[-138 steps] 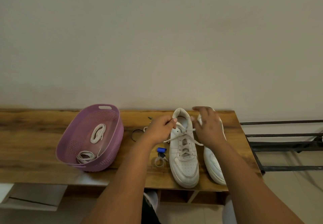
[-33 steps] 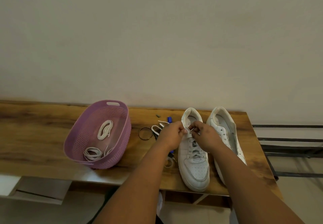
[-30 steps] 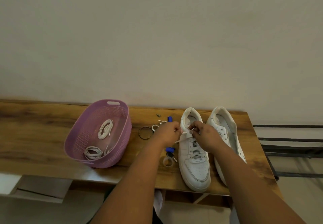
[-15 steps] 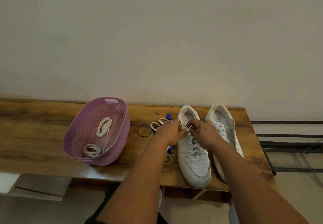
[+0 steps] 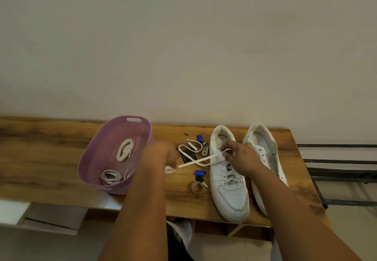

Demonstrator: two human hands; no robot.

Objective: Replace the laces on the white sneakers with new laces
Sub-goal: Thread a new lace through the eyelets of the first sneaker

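Left hand [image 5: 161, 154] pinches lace [image 5: 195, 161] end, drawn taut leftward over counter [image 5: 51, 158]; right hand [image 5: 242, 158] pinches lace at top eyelets of left sneaker [image 5: 228, 179]; second sneaker [image 5: 265, 154] just beside

On the tabletop [image 5: 51, 158], the left hand [image 5: 158, 154] pulls a lace [image 5: 201, 160] taut leftward from the laced sneaker [image 5: 227, 177]; the right hand [image 5: 241, 158] pinches at its eyelets, left of the second sneaker [image 5: 265, 154].
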